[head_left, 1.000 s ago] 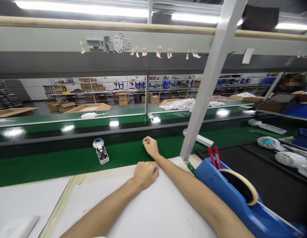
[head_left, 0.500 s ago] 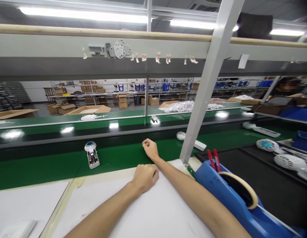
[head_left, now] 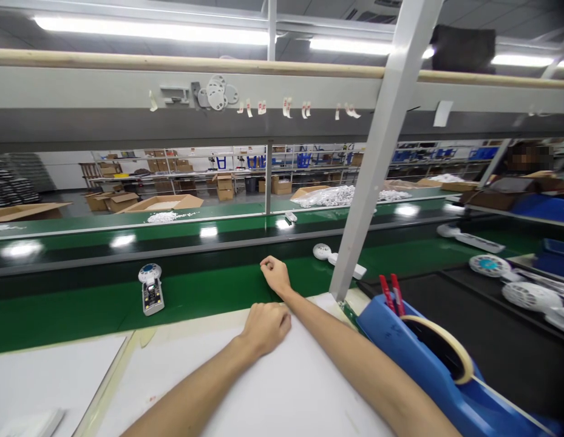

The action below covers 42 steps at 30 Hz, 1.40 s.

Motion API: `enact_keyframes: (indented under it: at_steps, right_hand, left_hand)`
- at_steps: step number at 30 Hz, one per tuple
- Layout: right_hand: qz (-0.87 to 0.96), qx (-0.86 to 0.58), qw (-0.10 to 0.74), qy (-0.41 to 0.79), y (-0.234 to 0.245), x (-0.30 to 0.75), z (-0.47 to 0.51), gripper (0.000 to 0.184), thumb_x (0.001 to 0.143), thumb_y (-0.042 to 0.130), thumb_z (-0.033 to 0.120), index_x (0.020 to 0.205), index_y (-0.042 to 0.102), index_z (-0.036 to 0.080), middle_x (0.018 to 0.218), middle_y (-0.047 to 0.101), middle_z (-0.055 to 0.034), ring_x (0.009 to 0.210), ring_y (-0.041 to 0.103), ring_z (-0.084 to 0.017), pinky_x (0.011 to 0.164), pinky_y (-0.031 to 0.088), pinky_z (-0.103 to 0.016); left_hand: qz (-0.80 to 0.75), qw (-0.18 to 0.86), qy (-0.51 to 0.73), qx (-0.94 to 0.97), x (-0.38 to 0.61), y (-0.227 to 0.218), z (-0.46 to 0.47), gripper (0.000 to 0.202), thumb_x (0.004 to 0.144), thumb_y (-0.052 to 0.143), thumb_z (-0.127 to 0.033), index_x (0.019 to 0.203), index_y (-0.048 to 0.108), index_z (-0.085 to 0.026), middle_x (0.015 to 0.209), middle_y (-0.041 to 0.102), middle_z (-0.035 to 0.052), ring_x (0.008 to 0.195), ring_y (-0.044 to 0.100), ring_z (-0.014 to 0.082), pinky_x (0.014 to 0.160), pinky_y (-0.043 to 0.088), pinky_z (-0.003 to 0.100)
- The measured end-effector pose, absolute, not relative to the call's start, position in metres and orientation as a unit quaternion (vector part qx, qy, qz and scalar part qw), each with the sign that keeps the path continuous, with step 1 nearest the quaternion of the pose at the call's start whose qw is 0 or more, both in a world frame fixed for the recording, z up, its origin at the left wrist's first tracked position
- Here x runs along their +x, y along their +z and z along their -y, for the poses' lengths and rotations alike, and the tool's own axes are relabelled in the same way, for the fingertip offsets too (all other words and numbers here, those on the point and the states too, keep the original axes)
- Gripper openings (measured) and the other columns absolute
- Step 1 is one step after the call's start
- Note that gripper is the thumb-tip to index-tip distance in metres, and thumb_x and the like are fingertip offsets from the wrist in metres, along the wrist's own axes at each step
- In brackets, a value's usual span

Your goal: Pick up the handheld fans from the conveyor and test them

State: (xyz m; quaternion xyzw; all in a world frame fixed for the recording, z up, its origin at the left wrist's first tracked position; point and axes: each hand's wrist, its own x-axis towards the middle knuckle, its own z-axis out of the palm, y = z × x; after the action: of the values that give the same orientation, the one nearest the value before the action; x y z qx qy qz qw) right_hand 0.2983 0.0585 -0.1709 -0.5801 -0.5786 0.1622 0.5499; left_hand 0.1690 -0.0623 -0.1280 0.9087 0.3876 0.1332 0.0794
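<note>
1. Head view: a person's left hand [head_left: 264,326] rests on a white board [head_left: 282,388], fingers curled into a loose fist around nothing visible.
2. Their right hand [head_left: 275,275], also curled shut and apparently empty, lies on the green belt [head_left: 209,291] just past the board's edge, placed as if waiting at the line.
3. An open-backed handheld fan [head_left: 151,289] lies flat on the belt, well to the left of both hands.
4. A second white fan [head_left: 339,258] lies right of the hands, behind a slanted post [head_left: 377,164].
5. A blue tape dispenser [head_left: 427,358] sits beside the right forearm.
</note>
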Motion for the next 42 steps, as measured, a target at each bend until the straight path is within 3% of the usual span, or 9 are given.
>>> enact_keyframes:
  at_steps: [23,32,35,38,40,42]
  right_hand:
    - [0.583,-0.591,0.534,0.161,-0.171,0.299,-0.060,0.014,0.075,0.051,0.025,0.076,0.064,0.020,0.051,0.045,0.0068,0.052,0.044,-0.013,0.056,0.034,-0.024]
    - [0.599,-0.634,0.468,0.147,-0.164,0.294,-0.053,0.017,0.081,0.048,0.025,0.085,0.064,0.020,0.056,0.051,0.0053,0.057,0.050,-0.013,0.059,0.038,-0.023]
    - [0.611,-0.660,0.413,0.140,-0.148,0.301,-0.052,0.019,0.084,0.049,0.023,0.091,0.066,0.020,0.066,0.060,0.0030,0.066,0.058,-0.014,0.065,0.042,-0.022]
    - [0.609,-0.706,0.338,0.129,-0.120,0.327,-0.053,0.018,0.082,0.057,0.019,0.098,0.067,0.019,0.091,0.068,-0.0032,0.089,0.064,-0.018,0.081,0.045,-0.026]
    - [0.582,-0.754,0.280,0.116,-0.101,0.351,-0.052,0.026,0.077,0.066,0.017,0.103,0.065,0.016,0.116,0.064,-0.0129,0.111,0.061,-0.027,0.095,0.044,-0.035]
    - [0.541,-0.803,0.220,0.118,-0.088,0.372,-0.049,0.049,0.067,0.077,0.016,0.113,0.061,0.013,0.133,0.053,-0.0222,0.127,0.050,-0.039,0.101,0.040,-0.049]
  left_hand:
    - [-0.383,0.073,0.138,0.910,0.169,-0.133,0.059,0.030,0.093,0.037,-0.024,0.077,0.063,-0.025,0.091,0.074,0.0019,0.080,0.064,0.0227,0.066,0.034,0.035]
    - [-0.379,0.081,0.138,0.911,0.172,-0.139,0.052,0.025,0.090,0.044,-0.023,0.073,0.062,-0.020,0.085,0.073,0.0021,0.075,0.065,0.0189,0.059,0.026,0.033]
    - [-0.380,0.079,0.137,0.911,0.172,-0.140,0.052,0.026,0.090,0.044,-0.024,0.074,0.063,-0.020,0.085,0.073,0.0033,0.076,0.065,0.0189,0.060,0.025,0.032]
    - [-0.379,0.077,0.135,0.912,0.173,-0.139,0.052,0.026,0.091,0.044,-0.025,0.074,0.063,-0.020,0.086,0.073,0.0039,0.076,0.064,0.0191,0.060,0.025,0.032]
    - [-0.378,0.078,0.134,0.913,0.173,-0.138,0.051,0.027,0.091,0.044,-0.025,0.073,0.063,-0.020,0.085,0.073,0.0040,0.074,0.064,0.0189,0.059,0.025,0.032]
    - [-0.377,0.080,0.132,0.913,0.173,-0.138,0.051,0.028,0.091,0.044,-0.026,0.071,0.062,-0.019,0.082,0.072,0.0041,0.072,0.063,0.0187,0.059,0.024,0.032]
